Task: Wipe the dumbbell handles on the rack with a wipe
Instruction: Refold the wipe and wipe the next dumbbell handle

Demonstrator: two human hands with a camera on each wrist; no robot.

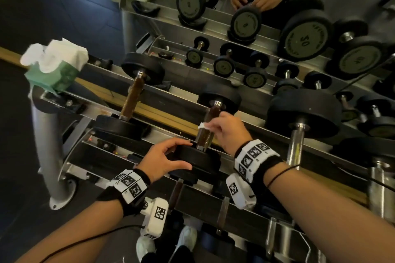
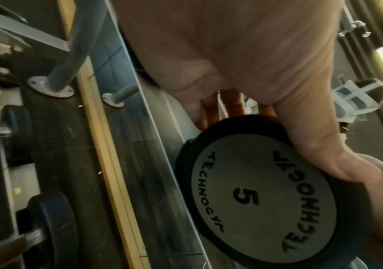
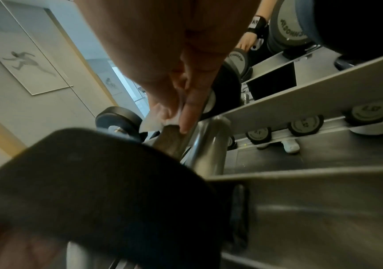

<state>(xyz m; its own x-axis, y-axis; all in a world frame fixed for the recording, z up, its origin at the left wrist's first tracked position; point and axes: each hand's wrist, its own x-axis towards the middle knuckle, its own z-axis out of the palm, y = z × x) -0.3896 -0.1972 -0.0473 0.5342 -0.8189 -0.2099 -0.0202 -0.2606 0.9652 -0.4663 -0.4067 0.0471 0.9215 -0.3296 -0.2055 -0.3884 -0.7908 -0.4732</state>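
Observation:
A small black dumbbell [image 1: 210, 126] marked 5 lies on the top shelf of the metal rack [image 1: 162, 132], its brown handle [image 1: 208, 132] pointing away from me. My left hand [image 1: 168, 159] grips the near end plate [image 2: 261, 193], thumb on one side and fingers over the rim. My right hand [image 1: 226, 130] pinches a small white wipe [image 1: 204, 125] against the handle near its middle. In the right wrist view the wipe [image 3: 160, 120] sits under my fingers on the handle [image 3: 172, 140].
A green box of white wipes [image 1: 54, 66] stands on the rack's left end. Another dumbbell [image 1: 132, 100] lies left of mine, a bigger one [image 1: 301, 117] to the right. Behind the rack a mirror repeats everything. More dumbbells fill the lower shelf.

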